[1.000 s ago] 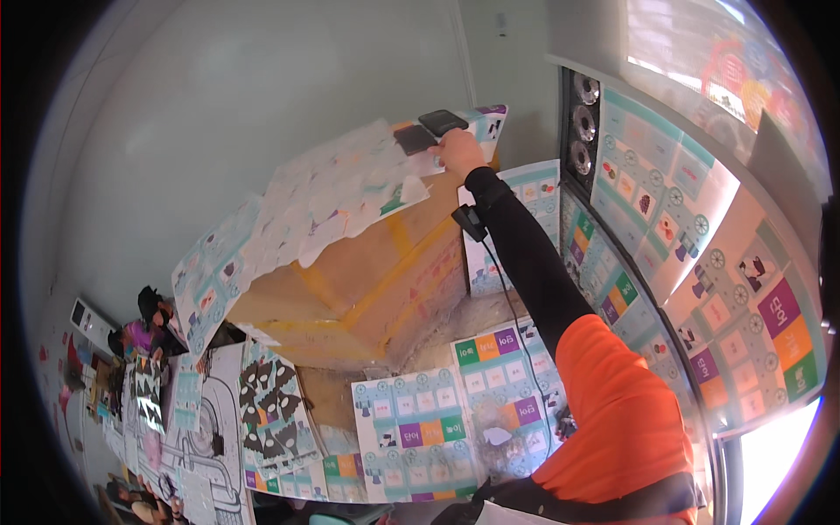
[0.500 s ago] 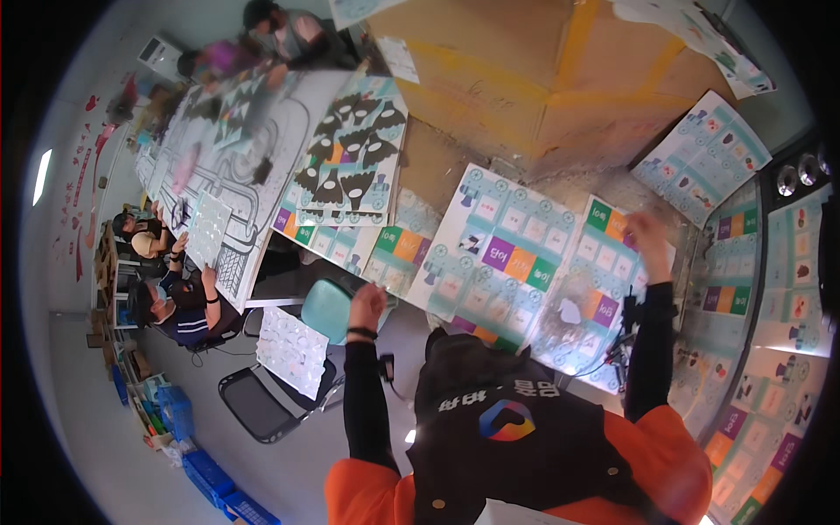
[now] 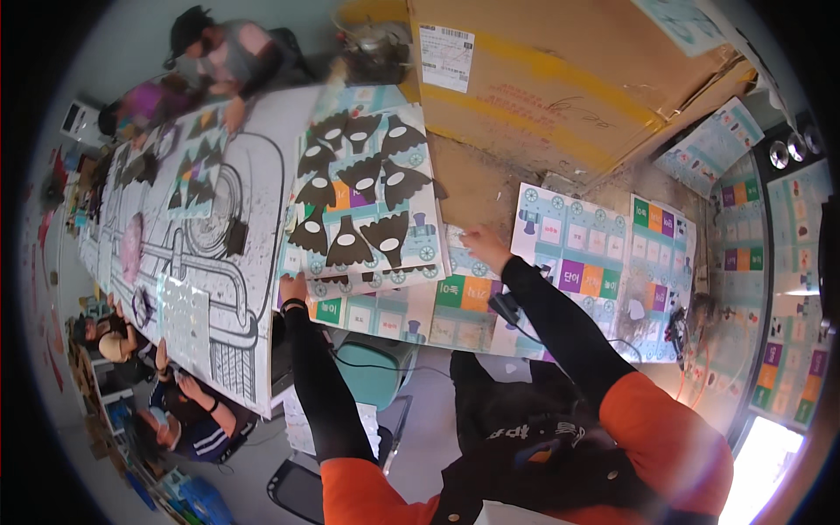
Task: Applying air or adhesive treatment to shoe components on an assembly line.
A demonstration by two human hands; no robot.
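A stack of printed sheets lies on the bench left of centre, with several black scalloped cut-outs with white ovals on top. My left hand is at the stack's near left corner, its fingers closed on the sheet edge. Just off the stack's right side, my right hand reaches in from the right with fingers stretched out and nothing visible in them. Below it lies a printed board with green and orange panels. Another board with purple, orange and green panels lies beyond my right forearm.
A big taped cardboard box stands at the back. On the left is a white table with black line drawings, where several people work. A folding chair and a green stool stand below the bench. Cables hang near my forearms.
Both hands have moved to the stack: the left forward from above the stool, the right leftward from the boards at right. My view has turned left.
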